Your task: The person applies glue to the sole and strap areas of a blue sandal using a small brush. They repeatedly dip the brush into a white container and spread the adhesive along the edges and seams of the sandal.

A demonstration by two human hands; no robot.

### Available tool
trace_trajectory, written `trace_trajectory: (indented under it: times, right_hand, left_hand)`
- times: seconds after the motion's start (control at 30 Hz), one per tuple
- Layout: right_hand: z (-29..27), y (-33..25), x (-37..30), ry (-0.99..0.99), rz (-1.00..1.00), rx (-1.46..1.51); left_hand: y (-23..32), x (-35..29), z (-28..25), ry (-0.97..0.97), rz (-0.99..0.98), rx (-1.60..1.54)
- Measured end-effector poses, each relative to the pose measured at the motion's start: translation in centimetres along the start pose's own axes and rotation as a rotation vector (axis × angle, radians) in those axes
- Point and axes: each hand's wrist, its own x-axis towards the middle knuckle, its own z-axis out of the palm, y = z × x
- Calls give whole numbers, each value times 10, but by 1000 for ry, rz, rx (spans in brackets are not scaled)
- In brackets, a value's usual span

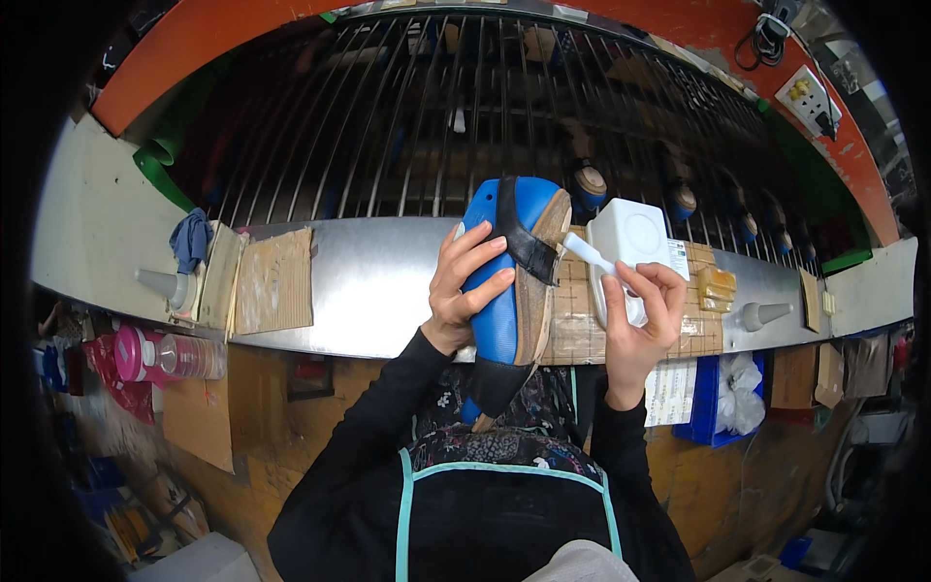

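While left hand (pixel 465 286) holds blue shoe (pixel 512 281), right hand (pixel 642 320) grips white brush (pixel 590 254).

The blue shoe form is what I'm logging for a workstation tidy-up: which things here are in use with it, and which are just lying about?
In use:
- blue shoe form, gripped by the left hand
- white brush, held by the right hand
- white square tub, beside the brush

Lying about:
- blue rag
- pink-capped bottle
- cardboard pieces
- yellow block

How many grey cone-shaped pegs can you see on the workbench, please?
2: one grey cone-shaped peg at the workbench's left end, below a blue rag, and one at its right end. Others may be hidden.
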Motion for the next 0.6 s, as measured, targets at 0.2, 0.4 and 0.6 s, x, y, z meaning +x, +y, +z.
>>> trace_trajectory:
  times: [0.2, 0.4, 0.6]
  right_hand:
    - [-4, 2, 16, -68, -195, -180]
    - [-5, 4, 18, -80, -120, -67]
    - [-6, 4, 18, -75, -213, -158]
  left_hand:
    - [-5, 6, 1, -8, 26, -2]
    - [-4, 8, 1, -16, 17, -4]
    - [-4, 12, 1, -21, 28, -27]
